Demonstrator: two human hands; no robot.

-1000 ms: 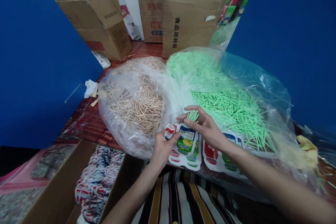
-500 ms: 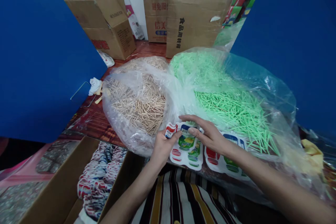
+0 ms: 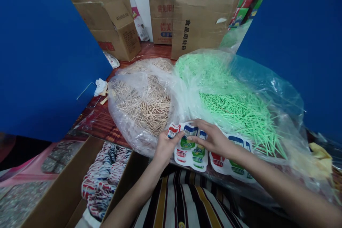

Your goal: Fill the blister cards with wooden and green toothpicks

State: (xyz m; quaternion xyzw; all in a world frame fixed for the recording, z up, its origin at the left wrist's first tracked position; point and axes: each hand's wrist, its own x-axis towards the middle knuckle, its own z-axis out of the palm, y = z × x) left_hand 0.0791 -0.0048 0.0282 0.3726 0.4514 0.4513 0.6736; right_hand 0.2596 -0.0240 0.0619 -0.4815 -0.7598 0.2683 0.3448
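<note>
My left hand (image 3: 166,145) pinches a printed card (image 3: 187,143) with a red and a blue top and a green label, held above other cards. My right hand (image 3: 212,137) is at the card's right side, thumb and fingers slightly apart; whether it grips the card is unclear. Under the held card lies a stack of similar cards (image 3: 199,159) at the table's edge. Another stack (image 3: 235,169) lies to the right, partly beneath my right forearm. Behind my hands are brown sticks (image 3: 155,112) and green sticks (image 3: 240,114), both in clear plastic bags.
At lower left an open cardboard box (image 3: 66,178) holds rows of bundled cards (image 3: 103,181). Cardboard boxes (image 3: 205,25) stand at the back of the table. Blue panels (image 3: 48,60) rise on both sides. A white crumpled scrap (image 3: 100,87) and bent wire sit at the left edge.
My right thumb and fingers have shifted slightly over the card, uncovering more of its blue part. My left hand keeps its hold. The whole view has shifted a little.
</note>
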